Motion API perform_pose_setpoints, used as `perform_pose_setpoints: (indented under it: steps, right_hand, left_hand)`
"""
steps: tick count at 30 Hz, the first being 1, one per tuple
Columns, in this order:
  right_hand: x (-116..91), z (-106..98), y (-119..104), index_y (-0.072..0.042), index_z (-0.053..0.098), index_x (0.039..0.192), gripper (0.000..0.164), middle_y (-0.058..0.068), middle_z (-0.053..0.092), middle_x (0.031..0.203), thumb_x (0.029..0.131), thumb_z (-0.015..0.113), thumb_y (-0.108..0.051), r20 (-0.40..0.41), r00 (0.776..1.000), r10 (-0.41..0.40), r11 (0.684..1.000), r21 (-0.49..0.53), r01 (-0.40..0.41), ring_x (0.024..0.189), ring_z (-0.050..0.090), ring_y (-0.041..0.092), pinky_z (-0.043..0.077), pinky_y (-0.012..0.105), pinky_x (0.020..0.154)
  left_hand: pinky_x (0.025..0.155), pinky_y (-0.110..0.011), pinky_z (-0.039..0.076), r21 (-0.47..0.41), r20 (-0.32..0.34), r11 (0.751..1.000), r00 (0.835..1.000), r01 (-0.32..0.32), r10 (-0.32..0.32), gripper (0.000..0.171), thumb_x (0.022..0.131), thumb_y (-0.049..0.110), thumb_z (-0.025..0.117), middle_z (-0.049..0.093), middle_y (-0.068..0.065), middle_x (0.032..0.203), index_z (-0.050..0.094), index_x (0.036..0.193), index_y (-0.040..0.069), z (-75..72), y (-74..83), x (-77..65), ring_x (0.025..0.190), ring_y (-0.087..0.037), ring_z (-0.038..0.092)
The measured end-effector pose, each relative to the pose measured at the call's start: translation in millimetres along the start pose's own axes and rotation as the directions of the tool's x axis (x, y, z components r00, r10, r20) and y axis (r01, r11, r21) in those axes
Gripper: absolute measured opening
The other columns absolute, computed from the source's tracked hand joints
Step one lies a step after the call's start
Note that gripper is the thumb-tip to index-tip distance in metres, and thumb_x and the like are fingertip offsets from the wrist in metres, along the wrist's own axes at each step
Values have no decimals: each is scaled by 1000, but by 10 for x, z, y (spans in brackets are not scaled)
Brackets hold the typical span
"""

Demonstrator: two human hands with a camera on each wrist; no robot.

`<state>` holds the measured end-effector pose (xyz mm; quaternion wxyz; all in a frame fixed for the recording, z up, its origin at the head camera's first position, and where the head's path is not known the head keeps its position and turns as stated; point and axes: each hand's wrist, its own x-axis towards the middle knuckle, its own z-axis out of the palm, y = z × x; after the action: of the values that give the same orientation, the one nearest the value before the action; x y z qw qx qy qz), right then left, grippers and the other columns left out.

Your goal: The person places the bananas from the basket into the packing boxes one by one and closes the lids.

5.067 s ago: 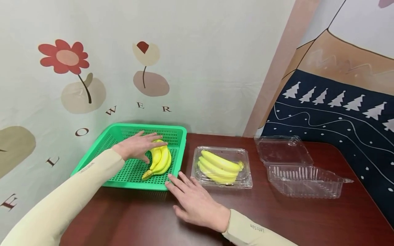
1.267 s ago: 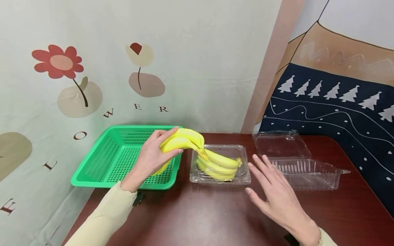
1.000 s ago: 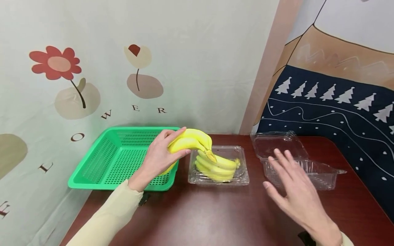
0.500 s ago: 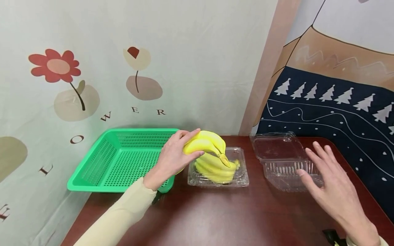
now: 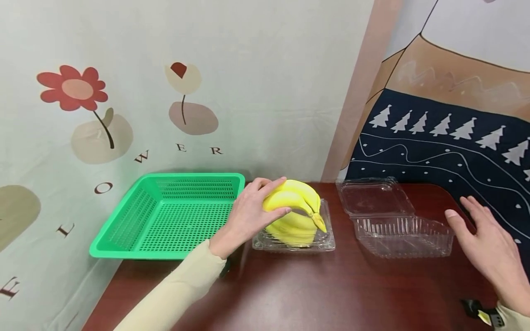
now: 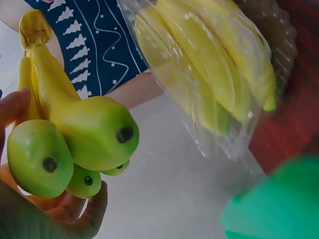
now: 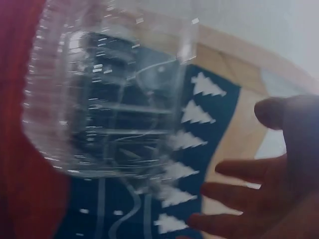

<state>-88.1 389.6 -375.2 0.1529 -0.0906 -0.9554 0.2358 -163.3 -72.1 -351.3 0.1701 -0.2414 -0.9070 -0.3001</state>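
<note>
My left hand (image 5: 250, 211) grips a bunch of bananas (image 5: 296, 196), fingers over the far side and thumb on the near side. In the left wrist view the held bunch (image 6: 75, 129) shows its greenish tips, with the stem at upper left. Behind and below it in the head view, a closed clear clamshell box (image 5: 329, 241) contains more bananas (image 5: 290, 232). At the right, my right hand (image 5: 490, 243) is spread in the air and holds nothing. Left of that hand stands a second clear clamshell box (image 5: 406, 246), its lid (image 5: 374, 196) folded back.
A green perforated basket (image 5: 124, 220) stands on the left of the dark red table (image 5: 290, 294), with no fruit in it. A printed cloth backdrop (image 5: 265, 101) rises right behind the table.
The bunch of bananas was lifted from the green basket by my left hand and carried right, over the closed box. My right hand moved from the basket's edge to beyond the open box.
</note>
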Motion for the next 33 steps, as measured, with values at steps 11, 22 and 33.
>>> perform_pose_setpoints:
  steps: [11,22,33]
  right_hand:
    - [26,162,317,9,21,159,72,46,30,150,111,33,-44,126,980,151,981,102,-165,127,43,66,47,63,96]
    - [-114,309,429,9,36,154,60,44,46,141,112,40,-33,209,975,69,956,267,-125,77,52,-21,46,8,60]
    - [-306,499,546,9,31,157,57,-36,55,116,111,49,-19,230,972,-48,817,569,-94,100,59,-18,51,8,78]
  left_hand:
    - [77,-38,50,-5,-2,1000,1000,-30,30,69,83,41,88,63,-5,122,63,145,25,139,73,18,104,-23,59]
    - [70,-34,49,-3,-7,998,998,-58,58,69,83,42,87,63,-4,121,63,145,24,176,116,49,102,-22,58]
    - [74,-37,51,-14,10,998,998,-54,54,68,84,43,86,63,-4,121,63,145,24,225,205,82,104,-21,58]
